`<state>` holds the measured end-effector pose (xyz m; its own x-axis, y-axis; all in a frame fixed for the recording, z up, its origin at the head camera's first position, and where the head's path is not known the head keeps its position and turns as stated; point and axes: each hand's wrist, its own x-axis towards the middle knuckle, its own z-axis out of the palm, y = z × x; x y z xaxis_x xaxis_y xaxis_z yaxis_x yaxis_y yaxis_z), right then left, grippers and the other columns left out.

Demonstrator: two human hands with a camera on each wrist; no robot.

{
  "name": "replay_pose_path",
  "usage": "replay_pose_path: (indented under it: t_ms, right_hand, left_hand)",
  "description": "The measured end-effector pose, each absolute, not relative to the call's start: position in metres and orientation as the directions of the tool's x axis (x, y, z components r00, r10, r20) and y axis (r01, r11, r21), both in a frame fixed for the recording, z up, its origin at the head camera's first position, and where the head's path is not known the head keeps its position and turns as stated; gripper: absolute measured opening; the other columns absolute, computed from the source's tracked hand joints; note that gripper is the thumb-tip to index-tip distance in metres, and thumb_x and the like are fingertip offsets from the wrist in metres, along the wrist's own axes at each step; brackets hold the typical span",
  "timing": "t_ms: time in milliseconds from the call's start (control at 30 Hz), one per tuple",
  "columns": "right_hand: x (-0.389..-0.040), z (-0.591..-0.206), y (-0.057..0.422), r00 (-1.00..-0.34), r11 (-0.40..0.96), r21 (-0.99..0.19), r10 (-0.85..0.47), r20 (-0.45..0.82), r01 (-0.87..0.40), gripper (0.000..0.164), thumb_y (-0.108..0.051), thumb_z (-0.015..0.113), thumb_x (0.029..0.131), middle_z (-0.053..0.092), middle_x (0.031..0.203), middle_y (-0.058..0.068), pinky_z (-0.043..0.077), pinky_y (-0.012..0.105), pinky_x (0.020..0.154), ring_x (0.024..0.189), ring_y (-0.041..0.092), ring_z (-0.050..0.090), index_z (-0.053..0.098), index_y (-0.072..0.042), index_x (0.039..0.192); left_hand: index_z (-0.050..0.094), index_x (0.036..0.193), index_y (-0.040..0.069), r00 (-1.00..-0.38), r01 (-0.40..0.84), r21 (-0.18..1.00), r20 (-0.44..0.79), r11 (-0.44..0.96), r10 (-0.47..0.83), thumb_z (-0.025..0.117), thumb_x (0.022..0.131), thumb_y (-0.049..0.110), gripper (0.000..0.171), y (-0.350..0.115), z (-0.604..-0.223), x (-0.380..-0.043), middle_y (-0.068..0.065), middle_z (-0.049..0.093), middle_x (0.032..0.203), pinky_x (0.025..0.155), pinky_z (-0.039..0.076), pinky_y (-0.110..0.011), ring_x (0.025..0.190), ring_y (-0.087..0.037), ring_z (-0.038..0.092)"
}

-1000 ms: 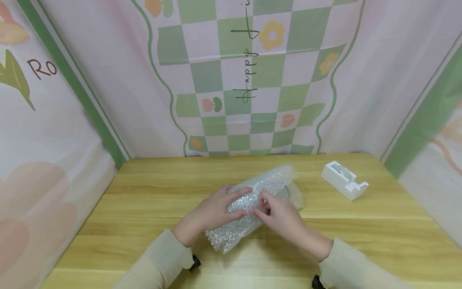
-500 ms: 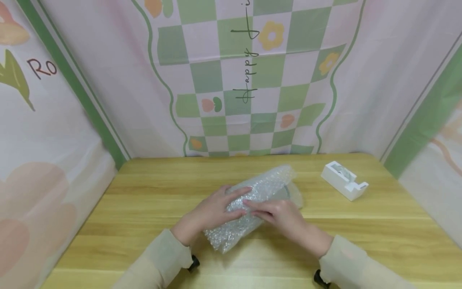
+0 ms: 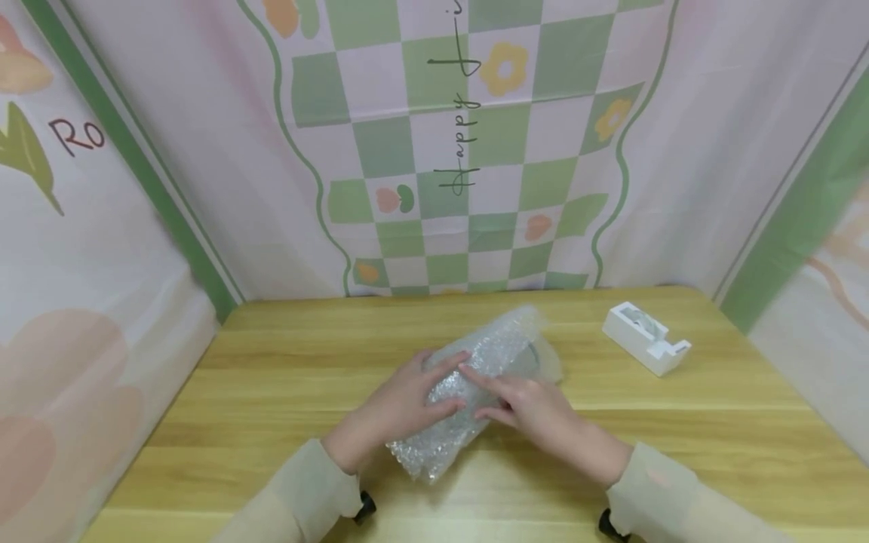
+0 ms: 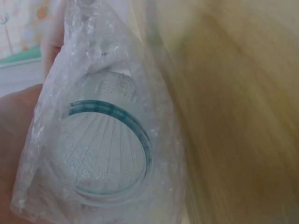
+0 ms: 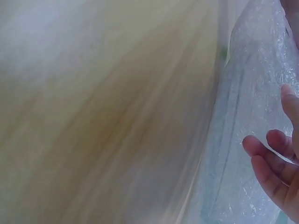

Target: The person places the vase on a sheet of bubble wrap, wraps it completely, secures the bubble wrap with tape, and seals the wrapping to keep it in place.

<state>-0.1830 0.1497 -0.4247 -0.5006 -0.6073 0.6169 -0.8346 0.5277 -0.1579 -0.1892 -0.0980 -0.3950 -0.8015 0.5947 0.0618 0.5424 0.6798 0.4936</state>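
Observation:
A glass tumbler (image 4: 106,151) with ribbed, dotted sides lies rolled in bubble wrap (image 3: 498,347) on the table. Its round rim faces the left wrist camera through the wrap's end. My left hand (image 3: 403,403) rests across the roll from the left, index finger and thumb stretched over it; its other fingers are mostly hidden. From the right, my right hand (image 3: 539,411) touches the wrap with a straight index fingertip close to the left index finger. Its thumb stands apart, and the remaining fingers (image 5: 271,172) curl loosely without holding anything.
A white tape dispenser (image 3: 641,339) with a roll of clear tape stands at the back right. The wooden table (image 3: 271,362) ends at a patterned cloth backdrop (image 3: 448,188). More cloth hangs at both sides.
The right thumb and index finger have gone from bunched together to apart, the index finger reaching up along the wrap. The left hand stays put on the roll, which is barely shifted.

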Motion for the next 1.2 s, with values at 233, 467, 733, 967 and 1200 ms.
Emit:
replay_pose_path:
  t_ms: [233, 467, 733, 967, 1200]
  right_hand:
    - [-0.185, -0.418, 0.161, -0.696, 0.560, -0.413, -0.587, 0.413, -0.718, 0.076, -0.025, 0.079, 0.088, 0.057, 0.076, -0.014, 0.052, 0.022, 0.060, 0.068, -0.002, 0.052, 0.046, -0.010, 0.154]
    - [-0.198, -0.416, 0.176, -0.675, 0.475, -0.511, -0.657, 0.336, -0.717, 0.072, -0.025, 0.075, 0.093, 0.061, 0.089, -0.010, 0.058, 0.032, 0.071, 0.080, 0.003, 0.057, 0.043, -0.010, 0.156]
    - [-0.215, -0.413, 0.192, -0.666, 0.440, -0.583, -0.703, 0.250, -0.683, 0.072, -0.029, 0.073, 0.094, 0.063, 0.107, -0.002, 0.059, 0.041, 0.086, 0.095, 0.020, 0.065, 0.042, -0.016, 0.158]
    - [-0.217, -0.409, 0.197, -0.682, 0.481, -0.587, -0.710, 0.175, -0.651, 0.068, -0.035, 0.068, 0.098, 0.062, 0.128, 0.012, 0.057, 0.048, 0.094, 0.110, 0.028, 0.066, 0.041, -0.021, 0.159]
    - [-0.215, -0.402, 0.206, -0.700, 0.503, -0.594, -0.699, 0.148, -0.628, 0.063, -0.034, 0.065, 0.101, 0.061, 0.130, 0.011, 0.054, 0.054, 0.096, 0.114, 0.032, 0.064, 0.043, -0.020, 0.158]
  left_hand:
    - [0.007, 0.164, 0.041, -0.839, 0.487, 0.458, 0.008, 0.744, 0.544, 0.048, 0.103, 0.058, 0.075, -0.092, -0.393, -0.177, -0.032, 0.020, 0.162, 0.104, 0.042, -0.068, 0.139, -0.053, 0.038]
    - [0.002, 0.164, 0.042, -0.850, 0.442, 0.482, -0.045, 0.756, 0.525, 0.038, 0.108, 0.053, 0.068, -0.092, -0.386, -0.163, -0.034, 0.014, 0.163, 0.104, 0.042, -0.068, 0.137, -0.055, 0.039]
    - [0.009, 0.163, 0.045, -0.857, 0.406, 0.561, -0.039, 0.721, 0.514, 0.043, 0.104, 0.058, 0.069, -0.094, -0.387, -0.153, -0.030, 0.013, 0.165, 0.098, 0.043, -0.074, 0.138, -0.055, 0.038]
    - [0.017, 0.162, 0.048, -0.875, 0.380, 0.600, -0.014, 0.704, 0.484, 0.049, 0.099, 0.065, 0.072, -0.092, -0.392, -0.147, -0.028, 0.015, 0.165, 0.086, 0.053, -0.069, 0.120, -0.047, 0.059]
    - [0.017, 0.164, 0.042, -0.877, 0.382, 0.639, 0.021, 0.668, 0.481, 0.048, 0.101, 0.063, 0.074, -0.102, -0.395, -0.152, -0.027, 0.023, 0.162, 0.081, 0.059, -0.060, 0.098, -0.030, 0.070]
